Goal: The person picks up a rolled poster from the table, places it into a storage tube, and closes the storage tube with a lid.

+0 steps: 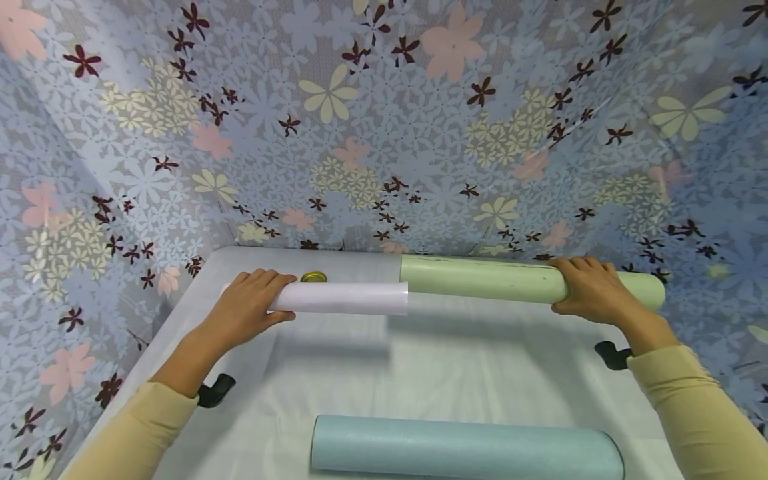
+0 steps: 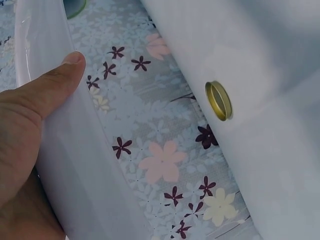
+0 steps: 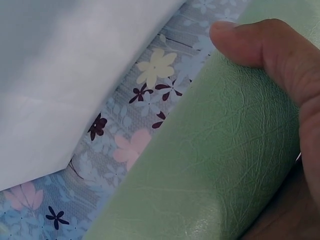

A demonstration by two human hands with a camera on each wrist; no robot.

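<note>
Out past the left end of the light-blue roll (image 1: pixel 468 448), on its far side, I see the person's left hand (image 1: pixel 249 305) with its grip wrapped round the left part of a smooth white roll (image 1: pixel 345 298). The white roll stretches rightward, and just behind it, beyond the blue roll's left end, a gold-coloured ring-shaped lid (image 1: pixel 313 277) rests on the white-covered surface (image 1: pixel 456 373). The white roll's right end overlaps the left end of a pale-green roll (image 1: pixel 480 277) as I see it; whether the two touch, I can't tell. The green roll, wrinkled like leather, lies beyond the blue roll's right half and past its right end; there the right hand (image 1: pixel 591 290) has its grip round it.

By the shadows, I'd judge both held rolls to be off the surface, so taking hold of them looks done. Neither has been set down. The light-blue roll itself lies near the person with no hand on it, so anything to be done with that one seems left. Floral fabric (image 1: pixel 384 133) hangs beyond everything.
</note>
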